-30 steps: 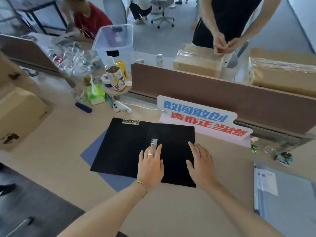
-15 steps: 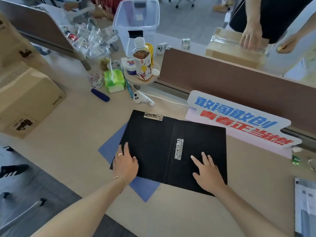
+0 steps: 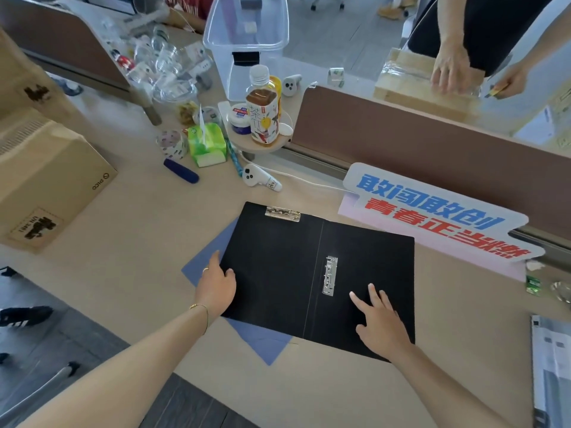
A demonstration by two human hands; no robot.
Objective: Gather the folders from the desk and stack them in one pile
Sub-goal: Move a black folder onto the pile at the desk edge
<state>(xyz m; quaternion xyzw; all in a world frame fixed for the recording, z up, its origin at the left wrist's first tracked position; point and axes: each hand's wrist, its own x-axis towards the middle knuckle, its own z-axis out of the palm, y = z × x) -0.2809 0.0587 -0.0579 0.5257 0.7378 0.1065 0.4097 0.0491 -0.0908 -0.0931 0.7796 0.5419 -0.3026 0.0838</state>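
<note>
Pressing flat on the open black folder, our right hand lies palm down with fingers spread wide on its right-hand leaf, gripping nothing. Our left hand sits at the folder's left edge, at nine o'clock from the right hand; the thumb rests on top of the black cover and the fingers curl at the edge, though we cannot tell whether they reach under it.

The folder lies opened out on the tan desk, with a silver spring clip beside the spine and a silver clamp at its top edge. Beneath it lies a flat blue folder, its corners showing at the left and at six o'clock.

At three o'clock from the black folder, at the frame's edge, lies a grey plastic folder with printed sheets. At one o'clock stands a white sign with blue and red characters against the brown partition. At eleven o'clock we see a white handheld controller, a green tissue pack and a tea bottle. At nine o'clock, well apart, sits a cardboard box.
</note>
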